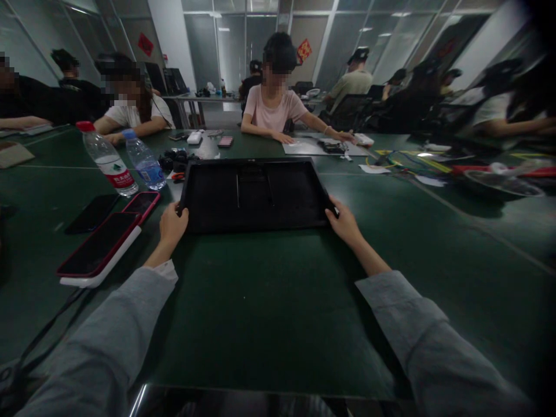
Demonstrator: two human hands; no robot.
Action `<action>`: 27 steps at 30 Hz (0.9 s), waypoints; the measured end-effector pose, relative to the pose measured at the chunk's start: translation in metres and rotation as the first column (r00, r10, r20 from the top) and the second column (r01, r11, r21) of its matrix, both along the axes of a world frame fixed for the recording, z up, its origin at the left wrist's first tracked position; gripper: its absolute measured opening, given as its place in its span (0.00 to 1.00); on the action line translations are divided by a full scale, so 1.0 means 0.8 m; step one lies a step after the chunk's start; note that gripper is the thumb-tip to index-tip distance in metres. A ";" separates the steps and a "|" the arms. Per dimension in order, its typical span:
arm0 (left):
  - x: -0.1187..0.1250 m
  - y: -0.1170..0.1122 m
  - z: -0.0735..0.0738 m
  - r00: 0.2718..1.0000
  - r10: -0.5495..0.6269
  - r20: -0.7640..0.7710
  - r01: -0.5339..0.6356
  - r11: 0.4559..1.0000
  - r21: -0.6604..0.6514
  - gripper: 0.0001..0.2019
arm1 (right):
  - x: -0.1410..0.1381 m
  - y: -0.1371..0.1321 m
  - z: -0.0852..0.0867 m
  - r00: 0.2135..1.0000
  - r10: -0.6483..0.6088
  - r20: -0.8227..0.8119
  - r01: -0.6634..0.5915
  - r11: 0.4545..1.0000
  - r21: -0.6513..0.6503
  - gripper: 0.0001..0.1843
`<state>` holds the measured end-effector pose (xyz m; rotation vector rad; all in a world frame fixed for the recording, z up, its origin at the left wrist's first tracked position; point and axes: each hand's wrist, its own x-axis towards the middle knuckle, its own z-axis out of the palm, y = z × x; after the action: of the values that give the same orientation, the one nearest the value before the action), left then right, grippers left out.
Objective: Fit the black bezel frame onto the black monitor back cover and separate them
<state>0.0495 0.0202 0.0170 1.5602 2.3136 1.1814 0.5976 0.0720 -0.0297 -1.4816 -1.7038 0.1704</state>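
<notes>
A black rectangular tray [217, 200] with raised edges lies in front of me on the green table [260, 313]. Its inside shows a few straight ridges or slots, too dark to make out well. My left hand [174, 223] grips the tray's left edge, thumb on top and fingers curled around the side. At the opposite end, my right hand [344, 220] holds the right edge in the same way. Whether the tray rests flat or is slightly raised, I cannot tell.
Left of the tray stand a red-capped bottle [108, 159] and a blue-capped bottle [145, 162]. Nearer lie phones, one a red-edged phone [102, 243] on a white block. A person [278, 107] sits opposite; cables [403, 162] and a bowl-like object [501, 184] lie right.
</notes>
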 end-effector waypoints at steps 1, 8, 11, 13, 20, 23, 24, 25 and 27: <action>0.002 -0.002 0.002 0.998 0.007 -0.054 -0.004 0.998 0.056 0.23 | 0.001 0.001 0.000 1.000 -0.004 0.004 0.004 1.000 0.002 0.38; 0.033 -0.028 0.026 0.848 -0.243 -0.470 0.367 0.910 0.194 0.18 | 0.003 0.000 -0.001 0.998 -0.039 0.041 0.039 0.999 0.005 0.36; 0.051 -0.034 0.025 0.718 -0.420 -0.554 0.548 0.833 0.079 0.18 | 0.002 0.000 -0.001 0.998 -0.046 0.033 0.045 0.999 0.011 0.36; 0.060 -0.035 0.019 0.655 -0.495 -0.571 0.601 0.799 -0.004 0.21 | 0.001 -0.001 0.000 0.999 -0.042 0.034 0.042 0.999 0.008 0.35; 0.062 -0.031 0.004 0.582 -0.581 -0.569 0.612 0.774 -0.164 0.32 | -0.003 -0.004 0.002 0.998 -0.063 -0.002 0.063 0.997 -0.039 0.36; 0.060 -0.030 0.004 0.562 -0.590 -0.581 0.622 0.764 -0.174 0.35 | -0.005 -0.005 0.001 0.998 -0.060 -0.025 0.059 0.997 -0.051 0.37; 0.060 -0.030 0.004 0.561 -0.590 -0.581 0.624 0.762 -0.171 0.36 | -0.005 -0.005 0.001 0.998 -0.056 -0.025 0.054 0.997 -0.047 0.36; 0.060 -0.030 0.004 0.563 -0.588 -0.581 0.625 0.763 -0.167 0.36 | -0.005 -0.004 0.001 0.998 -0.050 -0.024 0.049 0.998 -0.042 0.36; 0.060 -0.030 0.003 0.566 -0.584 -0.583 0.623 0.765 -0.162 0.38 | -0.005 -0.004 0.001 0.999 -0.039 -0.018 0.038 0.999 -0.038 0.35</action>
<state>0.0975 -0.0039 0.0196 2.7744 1.6661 0.6129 0.5939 0.0691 -0.0291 -1.5349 -1.6639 0.1961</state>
